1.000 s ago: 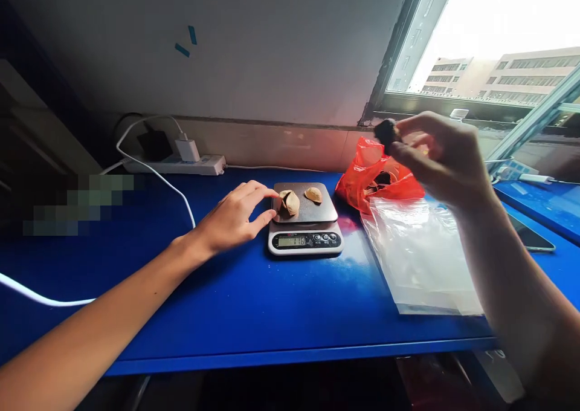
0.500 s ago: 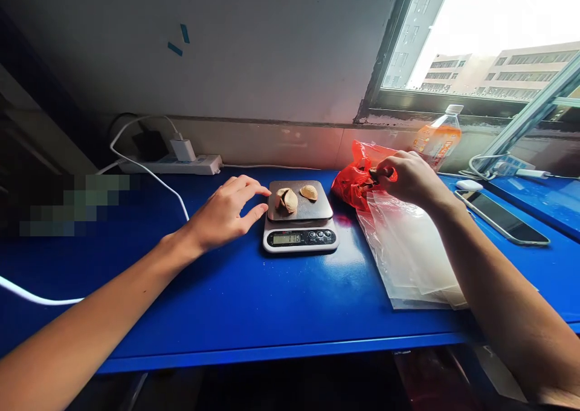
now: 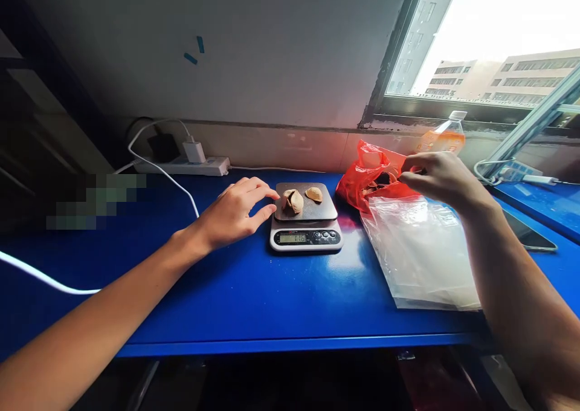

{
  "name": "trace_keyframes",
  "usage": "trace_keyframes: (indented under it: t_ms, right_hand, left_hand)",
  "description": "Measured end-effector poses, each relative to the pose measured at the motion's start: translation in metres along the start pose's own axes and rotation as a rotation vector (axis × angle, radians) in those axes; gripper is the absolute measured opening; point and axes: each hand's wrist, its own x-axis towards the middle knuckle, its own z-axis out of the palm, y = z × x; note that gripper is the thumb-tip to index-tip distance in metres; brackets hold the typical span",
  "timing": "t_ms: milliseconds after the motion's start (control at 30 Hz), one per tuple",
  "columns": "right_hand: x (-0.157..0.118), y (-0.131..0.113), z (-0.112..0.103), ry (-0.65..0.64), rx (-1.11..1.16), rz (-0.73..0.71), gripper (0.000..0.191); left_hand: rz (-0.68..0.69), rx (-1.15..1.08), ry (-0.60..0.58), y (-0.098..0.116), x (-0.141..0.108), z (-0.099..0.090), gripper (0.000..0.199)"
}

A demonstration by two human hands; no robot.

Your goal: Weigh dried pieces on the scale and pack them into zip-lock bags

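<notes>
My left hand (image 3: 240, 208) is open beside the digital kitchen scale (image 3: 307, 239), its fingertips at the left edge of the steel plate. On that plate lie a curled, split pale tan piece (image 3: 294, 202) and a smaller one (image 3: 313, 194), which look like dried peel. The display seems to read 116. To the right, a crumpled red plastic bag (image 3: 356, 187) stands with its mouth open and dark brown pieces (image 3: 385, 180) inside. My right hand (image 3: 437, 175) is closed at the bag's right rim, seemingly pinching the red plastic; its fingertips are partly hidden.
Clear plastic bags (image 3: 421, 260) lie under my right forearm. Behind are a drink bottle (image 3: 446, 134) and a power strip (image 3: 212, 167) with a white charger (image 3: 194, 151) and cable. A phone (image 3: 530, 233) lies at the right on the blue table (image 3: 272, 314).
My right hand has moved right from the bag's mouth to its rim, and the bag's opening is wider with the dark pieces showing. My left hand keeps its place by the scale.
</notes>
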Motion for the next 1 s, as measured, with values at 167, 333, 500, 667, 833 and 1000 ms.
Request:
trace_keyframes:
  t_ms: [167,333,500,667,833,1000]
  right_hand:
    - [0.009,-0.001,0.030,-0.083,-0.095,-0.165,0.018]
    - [0.012,0.004,0.051,0.068,-0.004,-0.142,0.028]
    - [0.011,0.010,0.056,0.109,-0.131,-0.001,0.031]
    - [0.014,0.011,0.059,0.050,-0.115,-0.028,0.022]
    - [0.013,0.012,0.060,0.130,-0.135,0.093,0.027]
    - [0.011,0.000,0.053,0.120,-0.309,0.207,0.023]
  left_hand:
    - [0.010,0.012,-0.001,0.003,-0.001,-0.006,0.028]
    - [-0.001,0.012,-0.052,0.003,-0.001,-0.005,0.028]
    - [-0.008,0.017,-0.093,0.002,-0.001,-0.005,0.029]
    - [-0.021,0.029,-0.107,0.003,-0.001,-0.009,0.029]
    - [-0.035,0.029,-0.127,0.005,-0.002,-0.012,0.029]
    - [-0.009,0.019,-0.106,0.005,-0.002,-0.011,0.028]
